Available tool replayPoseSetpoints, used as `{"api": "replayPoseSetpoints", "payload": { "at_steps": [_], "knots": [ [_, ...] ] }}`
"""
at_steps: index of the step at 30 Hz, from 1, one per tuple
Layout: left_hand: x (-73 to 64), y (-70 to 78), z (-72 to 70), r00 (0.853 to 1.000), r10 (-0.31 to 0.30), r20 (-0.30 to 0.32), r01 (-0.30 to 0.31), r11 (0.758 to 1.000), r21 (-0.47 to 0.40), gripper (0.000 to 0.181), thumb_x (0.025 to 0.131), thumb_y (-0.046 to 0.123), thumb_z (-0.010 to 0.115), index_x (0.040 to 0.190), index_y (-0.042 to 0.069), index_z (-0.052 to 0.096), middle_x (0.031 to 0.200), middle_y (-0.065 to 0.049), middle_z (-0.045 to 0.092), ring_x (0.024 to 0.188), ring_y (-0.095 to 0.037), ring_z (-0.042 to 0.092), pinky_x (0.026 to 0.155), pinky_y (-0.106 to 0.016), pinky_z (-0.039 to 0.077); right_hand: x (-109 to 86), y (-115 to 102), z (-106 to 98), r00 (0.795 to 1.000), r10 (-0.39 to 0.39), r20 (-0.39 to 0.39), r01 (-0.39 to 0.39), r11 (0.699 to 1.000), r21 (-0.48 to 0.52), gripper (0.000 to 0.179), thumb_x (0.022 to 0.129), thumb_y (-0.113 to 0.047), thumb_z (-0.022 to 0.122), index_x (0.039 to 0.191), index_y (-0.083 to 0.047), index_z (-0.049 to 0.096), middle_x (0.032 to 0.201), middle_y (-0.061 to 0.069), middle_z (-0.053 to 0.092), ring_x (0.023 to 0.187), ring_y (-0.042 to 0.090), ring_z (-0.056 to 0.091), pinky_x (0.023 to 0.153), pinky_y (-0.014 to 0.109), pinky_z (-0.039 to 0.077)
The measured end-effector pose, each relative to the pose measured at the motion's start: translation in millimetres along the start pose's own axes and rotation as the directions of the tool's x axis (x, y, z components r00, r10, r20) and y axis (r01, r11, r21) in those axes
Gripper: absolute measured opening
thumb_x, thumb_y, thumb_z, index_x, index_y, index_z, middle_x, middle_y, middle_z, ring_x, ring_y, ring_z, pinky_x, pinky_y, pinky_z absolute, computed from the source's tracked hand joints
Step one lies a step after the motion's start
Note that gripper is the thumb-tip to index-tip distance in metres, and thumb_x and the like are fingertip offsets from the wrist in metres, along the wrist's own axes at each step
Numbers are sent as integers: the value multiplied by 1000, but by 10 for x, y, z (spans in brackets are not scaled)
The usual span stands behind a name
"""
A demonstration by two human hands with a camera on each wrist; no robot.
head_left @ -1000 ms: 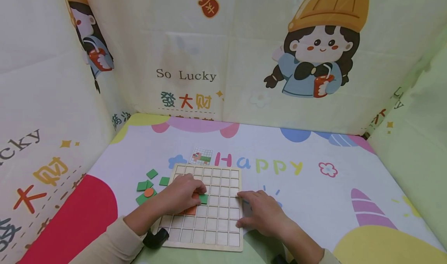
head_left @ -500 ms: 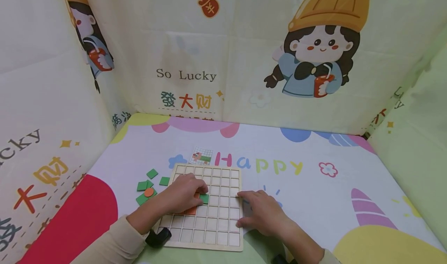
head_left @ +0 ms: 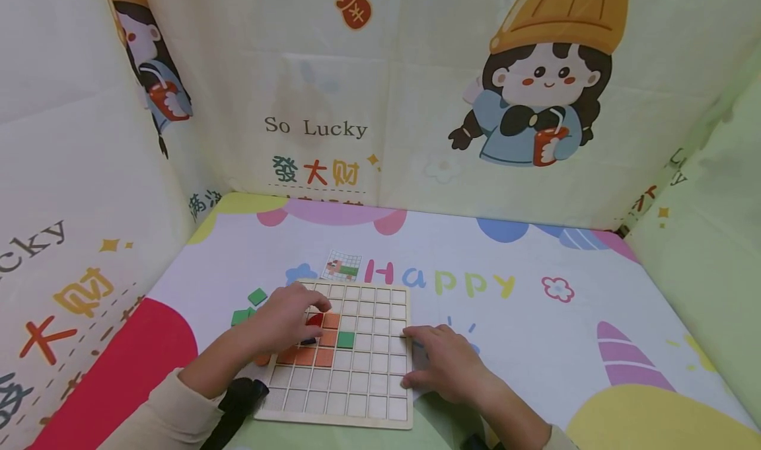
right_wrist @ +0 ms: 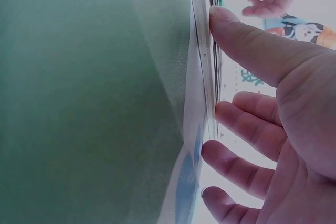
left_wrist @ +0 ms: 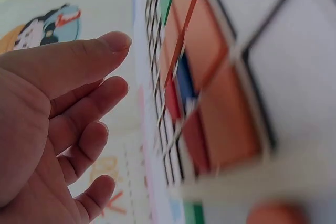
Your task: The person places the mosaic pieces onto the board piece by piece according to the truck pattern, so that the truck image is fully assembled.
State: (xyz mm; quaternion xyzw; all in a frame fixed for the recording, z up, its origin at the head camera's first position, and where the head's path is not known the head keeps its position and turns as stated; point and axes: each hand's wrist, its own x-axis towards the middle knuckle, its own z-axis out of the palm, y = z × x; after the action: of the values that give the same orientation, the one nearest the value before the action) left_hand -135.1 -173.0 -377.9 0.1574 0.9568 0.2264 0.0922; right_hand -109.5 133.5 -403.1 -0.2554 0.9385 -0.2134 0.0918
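A light wooden grid board (head_left: 357, 407) lies flat in front of me. Over its left part hovers my left hand (head_left: 285, 314), fingers loosely bent; in the left wrist view nothing sits between thumb and fingers (left_wrist: 94, 100). Beneath and beside that hand are orange tiles (head_left: 324, 357), a red piece (head_left: 315, 320) and a dark blue piece (left_wrist: 185, 80), set in the grid. One green tile (head_left: 346, 339) fills a square just right of the orange ones. My right hand (head_left: 446, 364) touches the board's right edge with thumb and fingertips, fingers extended.
Loose green tiles (head_left: 257, 297) lie left of the board, some hidden by the left forearm. An orange disc (head_left: 262, 359) shows at the board's left edge. Behind the board is a small gridded picture card (head_left: 343, 265). Printed cloth walls (head_left: 416, 106) surround the table.
My left hand has let go of the green tile, which stays in its square, and has moved left, uncovering orange and red pieces. The right hand has stayed in place.
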Motion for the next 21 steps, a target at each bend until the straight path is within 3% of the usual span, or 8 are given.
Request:
{"api": "replayPoseSetpoints", "payload": {
  "at_steps": [4,9,21],
  "knots": [
    [-59,-147,-131,997,-71,-36,71,997,-17,33,82,18,83,113,14,72,109,-3,63,104,-25,51,79,-40,54,2,-10,-6,1000,4,5,-4,1000,-1,68,74,-40,87,130,-10,62,128,4,64,107,28,56,87,49,47],
    [-128,-349,-234,993,-89,-73,89,996,-12,32,83,16,82,113,12,71,110,-9,62,104,-29,51,77,-42,56,-9,-23,-18,1000,-5,1,5,1000,1,69,73,-38,88,130,-9,62,128,5,64,108,28,56,87,50,47],
    [-93,-589,-214,979,-197,-44,197,980,-18,28,83,9,78,110,7,71,100,-11,59,95,-30,49,57,-30,54,-17,-34,-27,1000,-8,5,8,1000,14,69,73,-38,88,129,-9,62,128,5,64,107,28,56,86,49,47]
  ]
}}
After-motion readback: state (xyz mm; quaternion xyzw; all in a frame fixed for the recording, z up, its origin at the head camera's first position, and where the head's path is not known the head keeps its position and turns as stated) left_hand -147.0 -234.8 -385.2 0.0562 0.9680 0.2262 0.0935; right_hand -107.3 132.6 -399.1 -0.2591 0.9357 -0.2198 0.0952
